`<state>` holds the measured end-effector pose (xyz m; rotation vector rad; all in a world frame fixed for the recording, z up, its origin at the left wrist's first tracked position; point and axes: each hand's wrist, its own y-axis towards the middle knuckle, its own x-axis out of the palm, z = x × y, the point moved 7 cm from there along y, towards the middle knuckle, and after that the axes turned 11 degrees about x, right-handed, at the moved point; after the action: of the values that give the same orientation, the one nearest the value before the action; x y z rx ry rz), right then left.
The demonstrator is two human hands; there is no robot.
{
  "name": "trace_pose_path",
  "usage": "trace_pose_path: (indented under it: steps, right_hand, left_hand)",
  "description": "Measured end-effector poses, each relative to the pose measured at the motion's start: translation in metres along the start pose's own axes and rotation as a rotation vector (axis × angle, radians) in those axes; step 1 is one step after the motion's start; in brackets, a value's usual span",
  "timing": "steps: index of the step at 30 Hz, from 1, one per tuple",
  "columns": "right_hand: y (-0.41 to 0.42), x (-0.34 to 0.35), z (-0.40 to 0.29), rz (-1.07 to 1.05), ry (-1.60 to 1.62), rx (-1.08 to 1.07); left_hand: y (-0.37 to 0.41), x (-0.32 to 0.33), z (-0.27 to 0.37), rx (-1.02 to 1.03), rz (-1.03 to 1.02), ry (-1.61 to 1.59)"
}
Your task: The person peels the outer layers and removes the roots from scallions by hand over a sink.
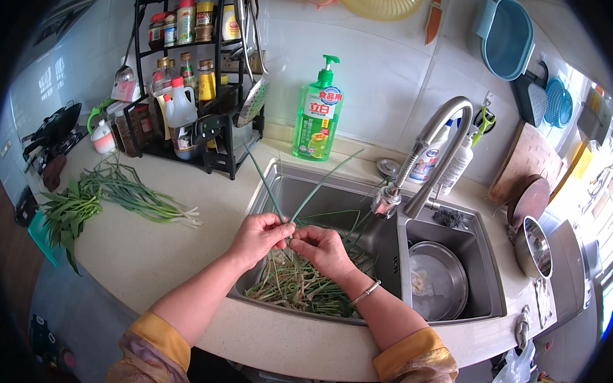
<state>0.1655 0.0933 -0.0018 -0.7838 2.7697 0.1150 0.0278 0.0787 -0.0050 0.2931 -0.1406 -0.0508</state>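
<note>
Above the left basin of a stainless steel sink (385,267), my left hand (261,237) pinches a green scallion (321,188) whose leaves spread upward in a V. My right hand (325,251) is closed on the lower part of the same scallion, its fingertips close beside those of the left. Beneath both hands, a heap of scallions with roots and dry leaves (302,289) lies in the basin. On the counter to the left rests a bunch of scallions with white ends (147,197), beside a bunch of leafy greens (72,209).
A metal faucet (454,146) arches over the sink divider. The right basin holds a steel pan (438,279). Behind the sink stands a green dish soap bottle (317,122), with a black spice rack (189,53) to its left. A steel bowl (534,247) sits at the right.
</note>
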Motion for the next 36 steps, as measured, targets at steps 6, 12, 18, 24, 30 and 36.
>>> trace_pose_path:
  steps: [6, 12, 18, 24, 30, 36]
  right_hand:
    - [0.002, 0.0, 0.004, 0.01, 0.057, -0.019]
    - [0.005, 0.0, 0.007, -0.027, 0.039, -0.021]
    - [0.004, -0.001, 0.002, 0.051, 0.237, -0.034]
    - [0.005, 0.007, 0.003, -0.047, 0.059, -0.021]
    - [0.008, 0.001, 0.016, -0.101, 0.199, 0.052]
    - [0.003, 0.003, 0.006, -0.088, 0.227, 0.065]
  left_hand:
    - [-0.001, 0.003, 0.007, 0.033, 0.013, 0.019]
    - [-0.001, 0.001, 0.006, 0.041, 0.031, -0.007]
    - [0.002, -0.002, 0.001, 0.058, 0.03, 0.006]
    - [0.001, -0.001, 0.0, 0.065, -0.006, 0.042]
    - [0.003, -0.007, 0.004, 0.076, 0.082, -0.023]
    - [0.004, -0.009, 0.006, 0.089, 0.105, -0.078]
